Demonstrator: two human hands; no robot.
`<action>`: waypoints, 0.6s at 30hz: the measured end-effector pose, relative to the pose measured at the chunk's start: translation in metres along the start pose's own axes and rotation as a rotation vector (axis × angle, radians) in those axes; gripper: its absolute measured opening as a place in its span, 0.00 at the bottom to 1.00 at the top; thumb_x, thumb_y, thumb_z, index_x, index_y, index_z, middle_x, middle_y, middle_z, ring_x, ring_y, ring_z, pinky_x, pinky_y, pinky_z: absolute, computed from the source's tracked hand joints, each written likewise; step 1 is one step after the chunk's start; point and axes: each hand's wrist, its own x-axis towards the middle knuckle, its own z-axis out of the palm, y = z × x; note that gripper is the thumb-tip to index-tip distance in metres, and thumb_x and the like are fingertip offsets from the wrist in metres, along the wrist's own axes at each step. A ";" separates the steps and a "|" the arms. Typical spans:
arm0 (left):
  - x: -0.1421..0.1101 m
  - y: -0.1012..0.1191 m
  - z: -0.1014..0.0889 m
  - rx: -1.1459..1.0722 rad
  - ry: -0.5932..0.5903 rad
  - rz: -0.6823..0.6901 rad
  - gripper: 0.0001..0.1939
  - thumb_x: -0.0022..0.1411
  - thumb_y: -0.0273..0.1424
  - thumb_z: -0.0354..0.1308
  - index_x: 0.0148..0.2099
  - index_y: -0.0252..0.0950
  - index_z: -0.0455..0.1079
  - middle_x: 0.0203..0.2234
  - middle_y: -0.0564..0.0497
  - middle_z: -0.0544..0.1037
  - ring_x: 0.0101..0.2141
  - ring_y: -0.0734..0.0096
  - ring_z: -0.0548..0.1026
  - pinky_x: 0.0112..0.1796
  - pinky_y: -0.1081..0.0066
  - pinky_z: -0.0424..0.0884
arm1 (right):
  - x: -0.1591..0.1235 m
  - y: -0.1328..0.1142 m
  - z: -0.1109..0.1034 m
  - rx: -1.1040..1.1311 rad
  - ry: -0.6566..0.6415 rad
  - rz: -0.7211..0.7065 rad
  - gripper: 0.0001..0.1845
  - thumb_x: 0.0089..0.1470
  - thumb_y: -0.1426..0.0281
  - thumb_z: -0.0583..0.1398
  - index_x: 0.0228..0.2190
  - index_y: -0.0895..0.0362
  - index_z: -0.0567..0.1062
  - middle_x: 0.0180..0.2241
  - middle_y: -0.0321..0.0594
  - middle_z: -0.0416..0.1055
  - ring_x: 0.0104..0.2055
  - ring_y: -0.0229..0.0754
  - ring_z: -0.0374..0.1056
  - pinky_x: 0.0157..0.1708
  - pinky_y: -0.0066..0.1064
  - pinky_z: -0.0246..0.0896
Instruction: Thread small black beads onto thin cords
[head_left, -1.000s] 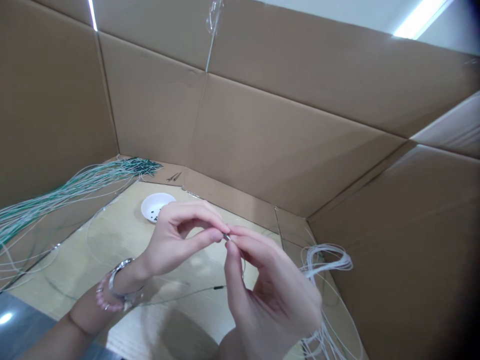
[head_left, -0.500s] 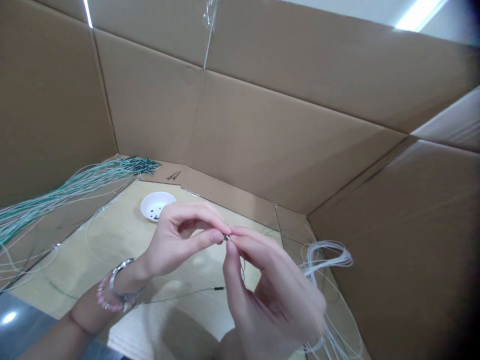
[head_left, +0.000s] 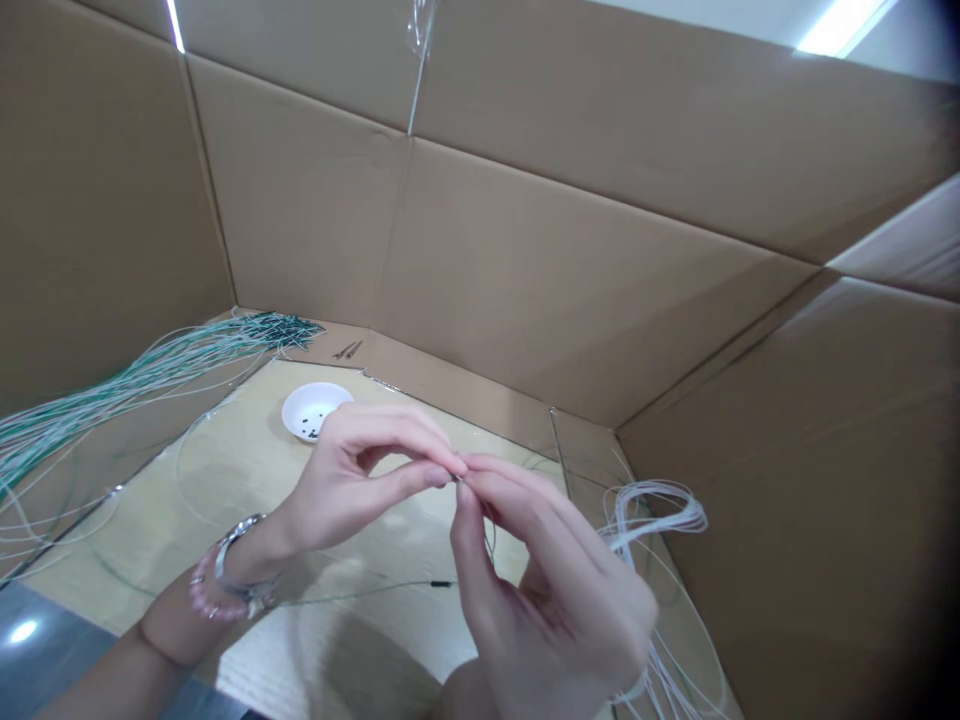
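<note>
Well, tall cardboard walls [head_left: 562, 270] rise behind the white bowl [head_left: 331, 396], which sits on a pale tabletop [head_left: 247, 470]. Left of the bowl sprawls a long bundle of green and white strands [head_left: 150, 385]. Nearer the person than the bowl, and to its right, is the right hand [head_left: 555, 570], thumb and forefinger pressed together; the left hand [head_left: 352, 480], just in front of the bowl, pinches the same way, so both sets of fingertips meet. Well to the right of the bowl lies a loose white coil [head_left: 624, 530]. A few dark slender pieces [head_left: 349, 350] rest beyond the bowl, and a black sleeve [head_left: 441, 584] on a thin strand [head_left: 360, 597] is on the near side of it. Inside the bowl are dark bits [head_left: 314, 434]. Smallest of all, a tiny piece [head_left: 457, 478] is clamped between the meeting fingertips, in front of the bowl and to its right, mostly hidden. I'd call this step close, two-handed fingertip work; from such a grip, any move calls for light pressure and careful alignment.
</note>
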 end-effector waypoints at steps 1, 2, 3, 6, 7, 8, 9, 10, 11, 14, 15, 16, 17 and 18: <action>0.000 -0.001 0.000 -0.007 0.008 0.002 0.07 0.54 0.20 0.62 0.34 0.37 0.78 0.26 0.50 0.79 0.29 0.74 0.75 0.31 0.76 0.73 | 0.000 0.001 0.000 0.013 -0.002 0.007 0.10 0.47 0.85 0.60 0.27 0.58 0.73 0.30 0.35 0.74 0.31 0.33 0.72 0.31 0.22 0.70; 0.000 -0.002 0.001 -0.032 0.028 -0.002 0.07 0.54 0.20 0.62 0.33 0.37 0.77 0.26 0.50 0.79 0.29 0.74 0.75 0.31 0.76 0.73 | -0.001 0.001 0.001 0.033 0.001 0.015 0.10 0.48 0.85 0.60 0.27 0.58 0.73 0.30 0.36 0.74 0.32 0.34 0.72 0.32 0.24 0.70; 0.000 -0.004 0.003 -0.078 0.056 -0.010 0.07 0.54 0.21 0.63 0.33 0.37 0.77 0.26 0.51 0.79 0.28 0.75 0.75 0.30 0.77 0.73 | -0.001 0.002 0.002 0.056 0.008 0.026 0.10 0.48 0.85 0.59 0.28 0.58 0.72 0.31 0.36 0.74 0.34 0.35 0.72 0.32 0.25 0.70; 0.000 -0.010 0.010 -0.322 0.163 -0.069 0.04 0.54 0.25 0.63 0.32 0.39 0.76 0.24 0.53 0.77 0.24 0.79 0.74 0.27 0.81 0.72 | -0.003 0.003 0.007 0.131 0.088 0.078 0.09 0.52 0.83 0.56 0.33 0.57 0.70 0.30 0.36 0.70 0.32 0.35 0.69 0.27 0.26 0.67; 0.000 -0.011 0.013 -0.410 0.196 -0.097 0.03 0.55 0.26 0.63 0.32 0.39 0.76 0.24 0.54 0.76 0.23 0.81 0.73 0.26 0.82 0.72 | -0.004 0.003 0.009 0.156 0.133 0.095 0.08 0.54 0.81 0.54 0.33 0.57 0.68 0.27 0.35 0.66 0.29 0.33 0.66 0.24 0.25 0.65; 0.000 -0.011 0.016 -0.488 0.221 -0.124 0.02 0.54 0.27 0.64 0.32 0.39 0.76 0.23 0.55 0.75 0.22 0.82 0.72 0.25 0.84 0.72 | -0.004 0.003 0.011 0.180 0.173 0.108 0.07 0.56 0.80 0.52 0.33 0.57 0.67 0.25 0.33 0.63 0.26 0.32 0.63 0.21 0.24 0.61; -0.001 -0.011 0.018 -0.553 0.233 -0.152 0.01 0.54 0.28 0.64 0.31 0.39 0.76 0.23 0.55 0.75 0.22 0.84 0.72 0.25 0.85 0.71 | -0.005 0.003 0.013 0.196 0.201 0.112 0.07 0.57 0.79 0.51 0.32 0.57 0.66 0.23 0.32 0.59 0.24 0.31 0.59 0.19 0.23 0.57; -0.001 -0.010 0.021 -0.603 0.238 -0.180 0.01 0.54 0.28 0.64 0.31 0.39 0.76 0.22 0.55 0.75 0.22 0.84 0.72 0.25 0.85 0.71 | -0.005 0.002 0.014 0.200 0.203 0.106 0.06 0.57 0.79 0.51 0.31 0.57 0.65 0.22 0.31 0.57 0.22 0.30 0.57 0.18 0.22 0.54; -0.002 -0.009 0.023 -0.640 0.234 -0.204 0.01 0.53 0.28 0.65 0.30 0.39 0.76 0.23 0.55 0.75 0.22 0.85 0.72 0.26 0.86 0.71 | -0.005 0.002 0.015 0.191 0.180 0.093 0.05 0.56 0.79 0.53 0.31 0.58 0.66 0.22 0.30 0.57 0.21 0.29 0.55 0.18 0.22 0.52; -0.004 -0.004 0.027 -0.681 0.230 -0.242 0.01 0.53 0.27 0.65 0.29 0.38 0.76 0.23 0.55 0.74 0.23 0.85 0.72 0.28 0.86 0.71 | -0.004 0.001 0.015 0.114 0.072 0.027 0.08 0.50 0.80 0.60 0.32 0.58 0.69 0.22 0.31 0.62 0.21 0.29 0.53 0.17 0.22 0.51; -0.004 -0.003 0.028 -0.676 0.242 -0.239 0.02 0.53 0.27 0.65 0.29 0.38 0.76 0.23 0.55 0.74 0.24 0.84 0.72 0.27 0.86 0.71 | -0.003 0.001 0.015 0.084 0.066 0.003 0.08 0.48 0.80 0.61 0.32 0.58 0.70 0.22 0.31 0.63 0.21 0.29 0.54 0.17 0.22 0.51; -0.005 -0.003 0.028 -0.668 0.254 -0.234 0.02 0.52 0.28 0.65 0.29 0.38 0.76 0.22 0.55 0.73 0.23 0.84 0.71 0.27 0.86 0.70 | -0.002 0.000 0.015 0.060 0.077 -0.015 0.08 0.48 0.80 0.62 0.32 0.58 0.71 0.22 0.31 0.63 0.21 0.29 0.54 0.17 0.22 0.52; -0.005 -0.002 0.028 -0.658 0.264 -0.227 0.02 0.52 0.28 0.65 0.28 0.38 0.76 0.22 0.55 0.73 0.23 0.83 0.71 0.26 0.85 0.70 | 0.000 0.000 0.015 0.039 0.099 -0.031 0.08 0.48 0.80 0.62 0.31 0.58 0.72 0.21 0.31 0.63 0.20 0.28 0.54 0.16 0.21 0.52; -0.005 -0.002 0.028 -0.646 0.271 -0.223 0.02 0.52 0.29 0.65 0.28 0.38 0.76 0.22 0.55 0.73 0.23 0.83 0.70 0.26 0.85 0.70 | 0.001 -0.001 0.015 0.021 0.120 -0.042 0.07 0.48 0.80 0.62 0.30 0.59 0.72 0.21 0.31 0.63 0.20 0.28 0.54 0.16 0.21 0.51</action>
